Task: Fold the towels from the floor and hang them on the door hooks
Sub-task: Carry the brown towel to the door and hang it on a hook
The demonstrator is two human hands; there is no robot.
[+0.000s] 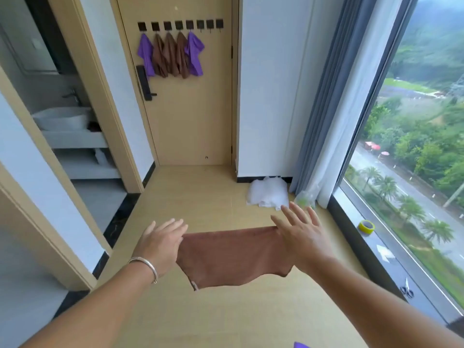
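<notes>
brown towel [233, 257] (folded, sagging) | held between left hand [160, 241], right hand [300, 234] | fingers spread

bright, soft daylight from the window [414, 146] on the right, faint shadows, wide-angle bending at edges, slightly soft throughout.

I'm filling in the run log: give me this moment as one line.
phase: folding | left hand: holds brown towel corner | right hand: holds other corner | hooks: five towels hung, three free
</notes>
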